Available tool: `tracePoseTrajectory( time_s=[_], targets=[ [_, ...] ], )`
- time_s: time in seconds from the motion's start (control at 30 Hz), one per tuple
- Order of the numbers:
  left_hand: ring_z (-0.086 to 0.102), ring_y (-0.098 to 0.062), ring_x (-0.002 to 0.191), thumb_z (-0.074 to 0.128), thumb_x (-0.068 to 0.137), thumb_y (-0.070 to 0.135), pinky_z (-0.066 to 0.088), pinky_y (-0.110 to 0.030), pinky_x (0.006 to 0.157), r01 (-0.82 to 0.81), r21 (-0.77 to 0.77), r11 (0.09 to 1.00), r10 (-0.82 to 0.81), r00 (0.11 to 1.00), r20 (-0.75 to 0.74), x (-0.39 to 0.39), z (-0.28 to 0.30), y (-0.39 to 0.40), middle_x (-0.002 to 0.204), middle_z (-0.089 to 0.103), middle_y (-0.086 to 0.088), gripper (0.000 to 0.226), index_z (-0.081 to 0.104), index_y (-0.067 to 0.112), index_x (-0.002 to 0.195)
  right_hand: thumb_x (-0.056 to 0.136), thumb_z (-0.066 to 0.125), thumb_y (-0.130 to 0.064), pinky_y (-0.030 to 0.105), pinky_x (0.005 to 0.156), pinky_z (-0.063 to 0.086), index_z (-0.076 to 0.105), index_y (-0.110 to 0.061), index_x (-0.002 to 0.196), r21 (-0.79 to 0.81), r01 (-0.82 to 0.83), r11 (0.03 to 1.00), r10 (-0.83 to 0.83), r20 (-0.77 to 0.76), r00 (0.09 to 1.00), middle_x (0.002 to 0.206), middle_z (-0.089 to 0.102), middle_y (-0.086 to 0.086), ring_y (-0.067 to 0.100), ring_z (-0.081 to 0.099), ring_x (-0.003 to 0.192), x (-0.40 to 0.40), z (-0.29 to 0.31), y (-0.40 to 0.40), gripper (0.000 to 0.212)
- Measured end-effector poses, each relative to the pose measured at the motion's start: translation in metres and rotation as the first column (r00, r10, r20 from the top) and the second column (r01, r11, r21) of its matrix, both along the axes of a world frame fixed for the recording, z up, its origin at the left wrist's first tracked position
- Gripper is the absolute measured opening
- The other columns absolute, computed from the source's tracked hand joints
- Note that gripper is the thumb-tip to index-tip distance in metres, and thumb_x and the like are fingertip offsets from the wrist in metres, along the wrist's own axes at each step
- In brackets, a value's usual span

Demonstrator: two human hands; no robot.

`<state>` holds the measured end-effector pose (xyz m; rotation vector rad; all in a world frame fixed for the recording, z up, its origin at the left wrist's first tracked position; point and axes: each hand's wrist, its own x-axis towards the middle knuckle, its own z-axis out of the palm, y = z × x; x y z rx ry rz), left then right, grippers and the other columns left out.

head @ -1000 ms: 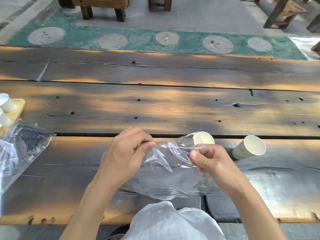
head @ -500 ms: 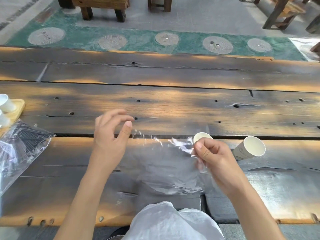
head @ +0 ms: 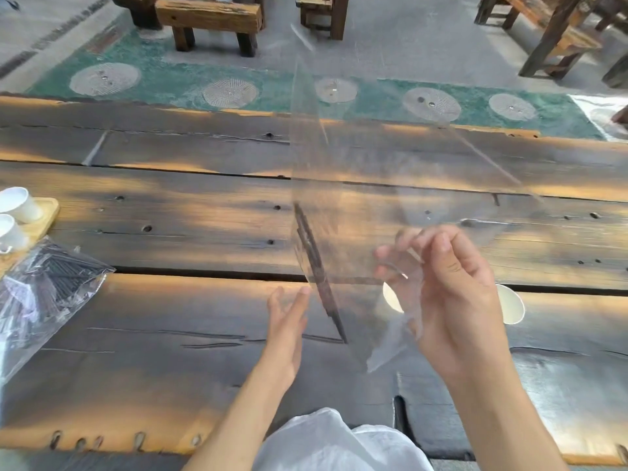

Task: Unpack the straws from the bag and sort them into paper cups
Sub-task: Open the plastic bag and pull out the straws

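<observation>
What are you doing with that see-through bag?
A person sits at a wooden table. The right hand holds a clear plastic bag up in the air, blurred as if shaken. The left hand is open below it, touching nothing. Two paper cups lie on their sides behind the right hand. Another bag of dark straws waits at the left edge.

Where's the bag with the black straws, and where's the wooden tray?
Bag of black straws (head: 44, 287): head view, middle of the clear plastic.
Wooden tray (head: 47, 215): head view, bare right corner.

Clear glossy plastic bag (head: 373, 185), weathered rough wooden table (head: 170, 215), matt paper cups (head: 509, 304)
</observation>
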<state>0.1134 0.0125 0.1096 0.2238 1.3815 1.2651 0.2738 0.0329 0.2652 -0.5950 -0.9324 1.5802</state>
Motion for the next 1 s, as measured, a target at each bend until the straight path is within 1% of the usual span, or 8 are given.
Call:
tracePoseTrajectory(
  time_s=[0.13,0.27,0.43,0.5,0.63,0.83,0.9,1.0],
  targets=[
    [0.054,-0.035,0.133,0.059,0.084,0.056,0.037,-0.047,0.115,0.156,0.035,0.987,-0.154,0.864,0.479,0.006,-0.012,0.022,0.146,0.052,-0.027,0.085,0.036,0.011,0.153,0.097,0.048,-0.024,0.037,0.082,0.055,0.059,-0.014,0.083,-0.041,0.041,0.998,-0.043,-0.051,0.998,0.097,0.067,0.005,0.029,0.069,0.094,0.011,0.001,-0.002,0.020],
    [0.041,-0.042,0.141,0.076,0.081,0.040,0.042,-0.053,0.108,0.123,0.176,0.977,-0.200,0.818,0.539,0.008,-0.012,0.023,0.150,0.046,-0.027,0.085,0.043,0.001,0.149,0.098,0.049,-0.025,0.040,0.085,0.054,0.059,-0.015,0.085,-0.049,0.161,0.986,-0.160,0.015,0.987,0.101,0.069,0.006,0.031,0.068,0.096,0.031,-0.008,0.000,0.019],
    [0.074,-0.029,0.090,0.093,0.068,0.022,0.062,-0.039,0.078,0.096,0.276,0.956,-0.258,0.722,0.642,0.005,-0.014,0.009,0.109,0.075,-0.015,0.074,0.060,0.012,0.133,0.097,0.051,-0.025,0.034,0.078,0.058,0.057,-0.014,0.086,-0.063,0.314,0.947,-0.308,0.084,0.948,0.100,0.072,0.008,0.028,0.072,0.088,0.052,-0.023,0.001,0.016],
    [0.075,-0.029,0.085,0.088,0.073,0.016,0.062,-0.036,0.072,0.142,0.313,0.939,-0.315,0.719,0.620,0.006,-0.015,0.002,0.112,0.074,-0.017,0.071,0.057,0.015,0.137,0.097,0.051,-0.025,0.031,0.077,0.059,0.059,-0.016,0.086,-0.073,0.334,0.940,-0.323,0.127,0.938,0.101,0.073,0.007,0.026,0.073,0.087,0.058,-0.030,-0.001,0.017],
    [0.072,-0.021,0.065,0.068,0.076,-0.009,0.060,-0.028,0.057,0.110,0.294,0.949,-0.246,0.843,0.479,-0.004,-0.012,0.004,0.105,0.076,-0.016,0.060,0.059,0.018,0.129,0.097,0.048,-0.014,0.030,0.072,0.057,0.069,-0.018,0.082,-0.045,0.352,0.935,-0.343,0.148,0.928,0.096,0.074,0.007,0.024,0.071,0.076,0.071,-0.037,-0.004,0.026],
    [0.069,-0.018,0.059,0.064,0.076,-0.008,0.058,-0.026,0.055,0.086,0.356,0.931,-0.185,0.949,0.255,-0.032,0.003,0.001,0.099,0.076,-0.016,0.056,0.057,0.016,0.126,0.093,0.053,0.003,0.027,0.068,0.055,0.065,-0.016,0.104,0.057,0.448,0.892,-0.448,0.240,0.861,0.092,0.073,0.006,0.020,0.068,0.067,0.098,-0.028,0.000,0.025],
    [0.069,-0.018,0.059,0.065,0.075,-0.007,0.058,-0.026,0.056,0.095,0.363,0.927,-0.176,0.964,0.199,-0.041,0.005,-0.003,0.097,0.077,-0.015,0.058,0.056,0.016,0.127,0.094,0.052,0.005,0.028,0.070,0.055,0.064,-0.020,0.107,0.159,0.510,0.845,-0.533,0.337,0.776,0.093,0.072,0.003,0.021,0.068,0.070,0.108,-0.017,0.004,0.031],
    [0.069,-0.019,0.061,0.065,0.076,-0.007,0.060,-0.027,0.060,0.125,0.364,0.923,-0.177,0.978,0.114,-0.055,0.005,-0.011,0.100,0.076,-0.015,0.060,0.055,0.014,0.131,0.094,0.055,-0.013,0.027,0.078,0.054,0.067,-0.027,0.105,0.351,0.533,0.770,-0.627,0.571,0.530,0.098,0.073,-0.003,0.018,0.068,0.086,0.118,0.006,0.008,0.022]
  ],
)
